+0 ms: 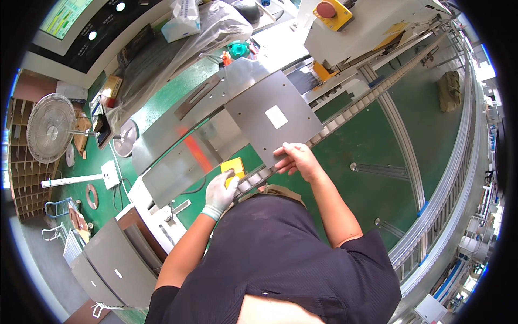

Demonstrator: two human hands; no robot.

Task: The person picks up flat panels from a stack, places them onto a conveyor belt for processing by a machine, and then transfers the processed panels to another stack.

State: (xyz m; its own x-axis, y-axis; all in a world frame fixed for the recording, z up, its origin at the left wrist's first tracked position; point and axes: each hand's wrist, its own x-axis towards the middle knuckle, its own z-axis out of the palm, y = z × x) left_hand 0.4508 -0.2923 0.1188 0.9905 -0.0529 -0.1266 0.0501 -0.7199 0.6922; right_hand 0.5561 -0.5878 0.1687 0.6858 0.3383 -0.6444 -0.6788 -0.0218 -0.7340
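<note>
A flat grey square panel (294, 131) with a white label and small holes near its corners lies over the roller conveyor (253, 179) in front of me. My right hand (298, 160), bare, rests at the panel's near edge with its fingers stretched and apart. Left of it, my left hand (220, 192) wears a white glove. Its fingers curl against a small yellow box (232, 166) beside the rollers. Part of the box is hidden by the glove; whether it is fixed to the conveyor I cannot tell.
Beyond the panel is a metal machine bed (183, 146) with a red light stripe. A red button on a yellow housing (326, 9) sits far right. A fan (52, 128) stands left, above stacked grey panels (116, 259). Curved conveyor rails (431, 216) run along the right.
</note>
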